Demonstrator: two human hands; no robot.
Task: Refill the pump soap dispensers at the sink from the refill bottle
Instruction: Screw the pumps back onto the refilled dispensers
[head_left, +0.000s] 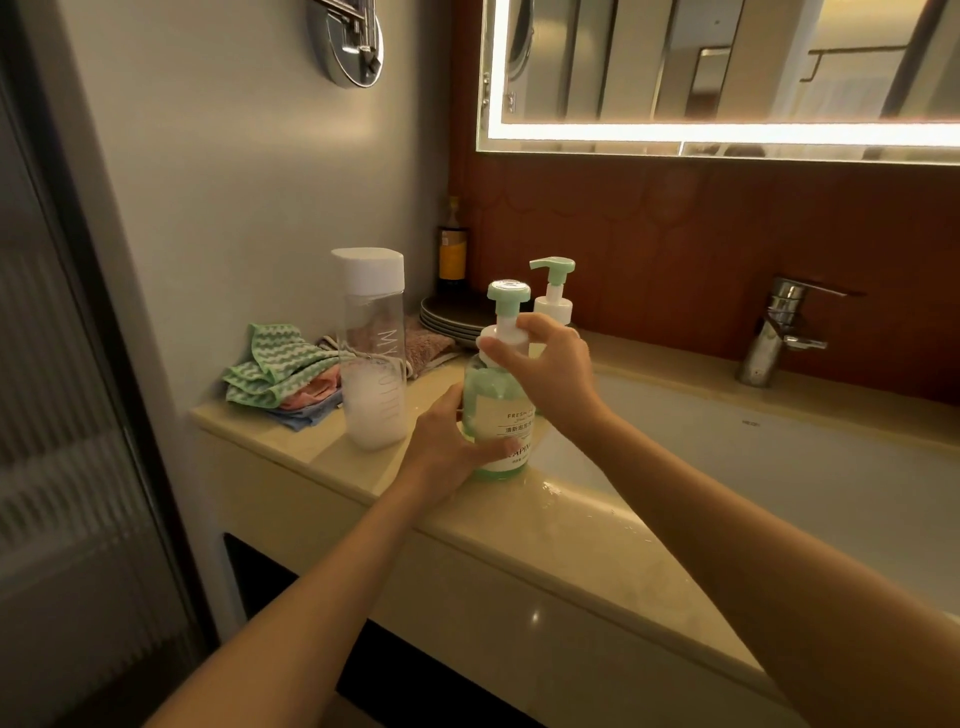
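Dispenser: the green pump dispenser (493, 397) stands upright on the wet front edge of the counter (311, 441), just beside the sink (779, 467).
Left hand: your left hand (441, 441) is wrapped round the lower body of the bottle, thumb across the label, steadying it.
Right hand: your right hand (553, 374) pinches the white collar (506, 331) under the pump head, fingers curled round it.
Axis: the long axis runs straight up. The round pump head is on top, and I cannot tell which way its spout faces.
Handling: it looks clear, stiff and about three-quarters full, so expect some weight. The counter is wet and any soap makes the bottle slick, so keep the low grip firm and turn only at the collar, not the head.
Refill bottle: the tall clear refill bottle (371, 364) has its white cap on, is about a third full of white liquid, and stands upright near the dispenser's left.
Second dispenser: the second dispenser (553, 296) is close behind, upright, with its spout pointing left.
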